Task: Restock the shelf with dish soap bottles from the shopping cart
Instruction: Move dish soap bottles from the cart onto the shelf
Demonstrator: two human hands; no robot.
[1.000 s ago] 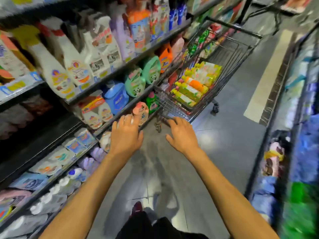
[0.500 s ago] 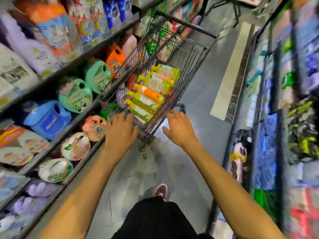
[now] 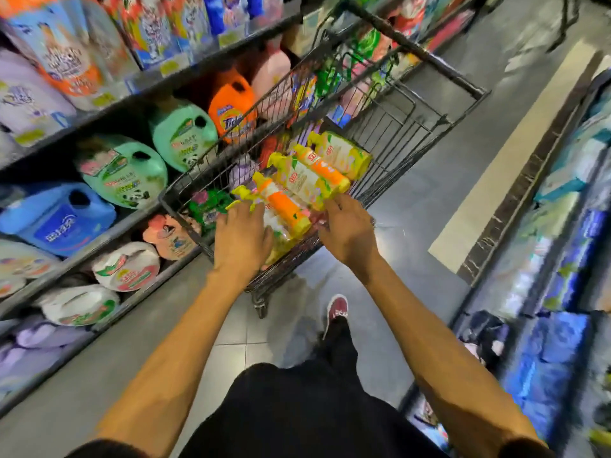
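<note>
Head view, only camera. Shopping cart [image 3: 416,127] stood in the aisle, close against the shelf [image 3: 99,117] on the person's left, which held large detergent jugs [image 3: 180,133] and refill pouches. Dish soap bottles [image 3: 310,180] lay on their sides in a loose pile at the near end of the basket, yellow caps pointing toward the shelf side; at least five counted, orange and yellow-green labels mixed.

Left hand [image 3: 243,238] was over the nearest bottles, fingers spread and curled down onto the cap end of the pile. Contact likely, but whether it had closed on a bottle could not be told. Right hand [image 3: 347,231] was at the near right edge of the basket, fingertips [image 3: 332,203] touching the base of a yellow-green bottle; grip not closed round it, fingers loosely extended.

Judgement: step in hand was the first pick from the cart; no bottle lifted clear yet. To do it well, take the topmost bottles first, wrap each hand round the body rather than the cap, and lift straight up past the wire rim. Pulling a lower bottle would probably roll the pile. Frame edges blurred; the proper shelf slot for dish soap was not identifiable.
</note>
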